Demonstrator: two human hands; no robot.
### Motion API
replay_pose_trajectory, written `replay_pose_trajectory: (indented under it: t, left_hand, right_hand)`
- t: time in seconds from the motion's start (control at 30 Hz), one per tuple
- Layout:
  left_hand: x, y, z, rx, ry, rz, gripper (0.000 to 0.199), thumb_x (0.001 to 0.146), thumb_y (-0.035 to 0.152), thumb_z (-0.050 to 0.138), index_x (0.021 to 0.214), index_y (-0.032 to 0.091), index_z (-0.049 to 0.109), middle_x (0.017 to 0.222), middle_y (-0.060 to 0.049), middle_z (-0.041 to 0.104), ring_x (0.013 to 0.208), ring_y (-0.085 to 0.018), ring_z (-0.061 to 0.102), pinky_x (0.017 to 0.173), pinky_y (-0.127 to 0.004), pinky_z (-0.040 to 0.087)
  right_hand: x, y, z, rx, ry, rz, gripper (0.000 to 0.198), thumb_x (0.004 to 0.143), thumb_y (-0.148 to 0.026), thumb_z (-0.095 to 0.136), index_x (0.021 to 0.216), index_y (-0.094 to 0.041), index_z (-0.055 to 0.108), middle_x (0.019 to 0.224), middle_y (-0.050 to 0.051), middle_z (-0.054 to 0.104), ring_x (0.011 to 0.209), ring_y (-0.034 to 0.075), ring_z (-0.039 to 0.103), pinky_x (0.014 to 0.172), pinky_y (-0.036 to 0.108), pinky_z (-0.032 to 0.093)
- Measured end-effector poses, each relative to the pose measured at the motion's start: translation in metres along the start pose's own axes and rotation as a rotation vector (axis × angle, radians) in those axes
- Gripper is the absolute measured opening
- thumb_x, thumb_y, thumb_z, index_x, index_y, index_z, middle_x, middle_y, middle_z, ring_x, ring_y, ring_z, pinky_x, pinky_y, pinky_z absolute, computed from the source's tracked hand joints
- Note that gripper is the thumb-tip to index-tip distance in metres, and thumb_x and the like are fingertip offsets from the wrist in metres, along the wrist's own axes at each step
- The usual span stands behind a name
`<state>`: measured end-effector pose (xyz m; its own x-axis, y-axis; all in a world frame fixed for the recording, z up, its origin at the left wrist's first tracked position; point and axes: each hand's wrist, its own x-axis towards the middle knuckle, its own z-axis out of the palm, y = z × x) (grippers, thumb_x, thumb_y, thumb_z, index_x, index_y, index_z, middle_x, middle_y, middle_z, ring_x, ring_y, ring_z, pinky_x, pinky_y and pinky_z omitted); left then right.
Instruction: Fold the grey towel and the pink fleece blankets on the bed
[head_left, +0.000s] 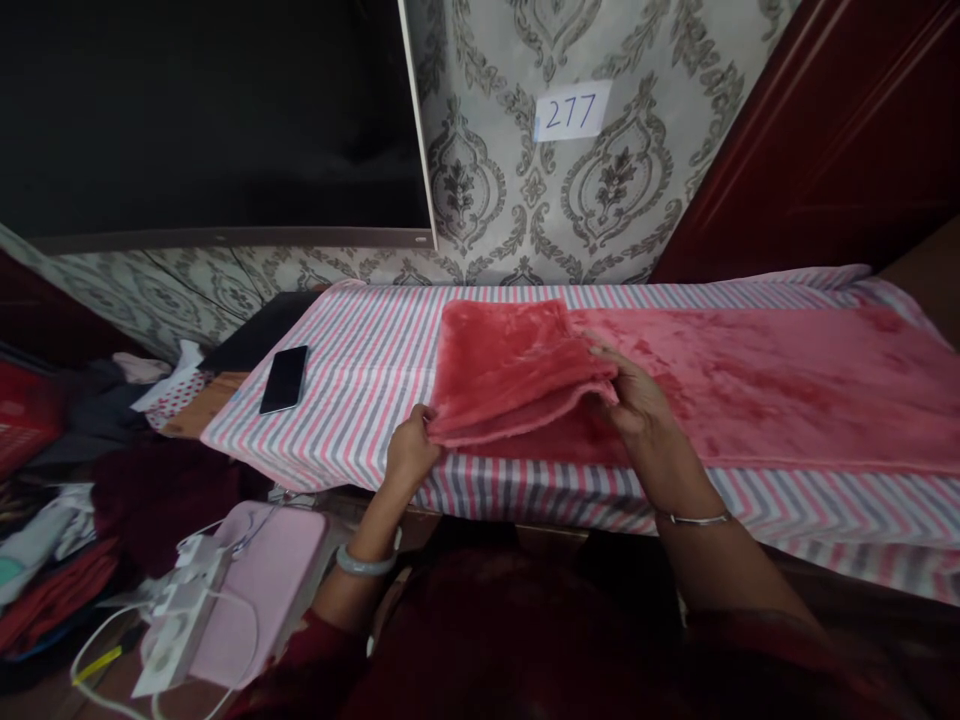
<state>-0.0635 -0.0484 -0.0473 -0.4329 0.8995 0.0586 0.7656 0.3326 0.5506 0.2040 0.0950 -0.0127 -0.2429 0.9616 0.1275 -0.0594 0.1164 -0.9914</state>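
Observation:
A long, plush pink-red blanket (795, 390) lies along the cloth-covered table, its left end folded over on itself into layers. My left hand (411, 449) pinches the near left corner of that folded end. My right hand (637, 398) grips the near right corner of the fold, thumb on top and the other fingers partly hidden beneath. Between my hands the front edge of the upper layers is lifted a little, with a dark gap showing under it. To the right, the rest of the blanket lies flat.
A striped cloth (352, 375) covers the table, with a phone (285, 380) on its left part. Behind hang a large black screen (210, 120) and a paper (572, 111) marked 277. Lower left, a power strip (180, 620) with cables rests by a pink stool-like object (259, 570).

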Motion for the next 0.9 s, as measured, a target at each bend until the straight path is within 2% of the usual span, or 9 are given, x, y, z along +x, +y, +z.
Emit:
replay_pose_trajectory:
  t: [0.13, 0.2, 0.33, 0.43, 0.6, 0.77, 0.9]
  left_hand:
    - [-0.006, -0.003, 0.001, 0.086, 0.086, 0.062, 0.050, 0.069, 0.006, 0.056, 0.117, 0.019, 0.056, 0.101, -0.009, 0.072, 0.093, -0.028, 0.069, 0.074, -0.032, 0.046]
    - [-0.009, -0.005, 0.001, 0.100, 0.075, 0.051, 0.053, 0.069, 0.006, 0.055, 0.121, 0.019, 0.055, 0.096, -0.008, 0.072, 0.091, -0.028, 0.069, 0.074, -0.032, 0.045]
    - [-0.009, -0.002, 0.000, 0.046, 0.010, -0.008, 0.044, 0.074, 0.016, 0.058, 0.118, 0.019, 0.056, 0.078, -0.002, 0.068, 0.075, -0.025, 0.068, 0.066, -0.029, 0.043]
    - [-0.007, 0.006, 0.001, 0.103, 0.001, -0.072, 0.044, 0.078, 0.023, 0.060, 0.121, 0.019, 0.055, 0.078, -0.003, 0.069, 0.078, -0.027, 0.069, 0.065, -0.030, 0.042]
    - [-0.008, 0.012, 0.004, 0.201, -0.051, -0.099, 0.052, 0.076, 0.018, 0.064, 0.127, 0.019, 0.052, 0.094, -0.008, 0.074, 0.093, -0.030, 0.071, 0.071, -0.031, 0.044]
    - [-0.010, 0.007, 0.003, 0.198, -0.014, -0.030, 0.062, 0.075, 0.008, 0.059, 0.135, 0.017, 0.049, 0.109, -0.013, 0.073, 0.104, -0.030, 0.069, 0.079, -0.032, 0.047]
    - [-0.008, -0.001, 0.003, 0.109, 0.003, 0.002, 0.069, 0.069, 0.005, 0.057, 0.135, 0.018, 0.048, 0.100, -0.009, 0.074, 0.096, -0.030, 0.071, 0.077, -0.032, 0.049]
  right_hand:
    - [-0.010, 0.005, -0.010, 0.195, -0.009, 0.106, 0.043, 0.075, -0.045, 0.066, 0.114, -0.027, 0.067, 0.104, 0.008, 0.075, 0.107, 0.034, 0.069, 0.081, 0.048, 0.061]
    - [-0.013, 0.009, -0.014, 0.245, 0.008, 0.143, 0.047, 0.070, -0.042, 0.069, 0.115, -0.027, 0.067, 0.102, 0.007, 0.076, 0.103, 0.033, 0.070, 0.078, 0.046, 0.062]
    - [-0.013, 0.008, -0.011, 0.470, 0.017, 0.178, 0.046, 0.059, -0.031, 0.076, 0.104, -0.027, 0.068, 0.093, 0.001, 0.077, 0.097, 0.029, 0.072, 0.075, 0.038, 0.063]
    - [-0.012, -0.001, -0.003, 0.589, 0.005, 0.183, 0.041, 0.056, -0.025, 0.077, 0.096, -0.028, 0.068, 0.091, -0.001, 0.076, 0.099, 0.028, 0.072, 0.074, 0.037, 0.064]
    - [-0.014, -0.007, -0.001, 0.571, 0.025, 0.176, 0.037, 0.057, -0.025, 0.076, 0.093, -0.030, 0.068, 0.097, 0.001, 0.077, 0.107, 0.031, 0.070, 0.079, 0.040, 0.064]
    - [-0.018, 0.006, -0.011, 0.457, 0.029, 0.176, 0.045, 0.061, -0.030, 0.074, 0.106, -0.028, 0.070, 0.109, 0.003, 0.076, 0.112, 0.031, 0.068, 0.086, 0.042, 0.061]
    - [-0.023, 0.015, -0.018, 0.365, 0.073, 0.099, 0.056, 0.066, -0.033, 0.073, 0.122, -0.027, 0.066, 0.119, 0.003, 0.073, 0.115, 0.030, 0.066, 0.092, 0.042, 0.058]
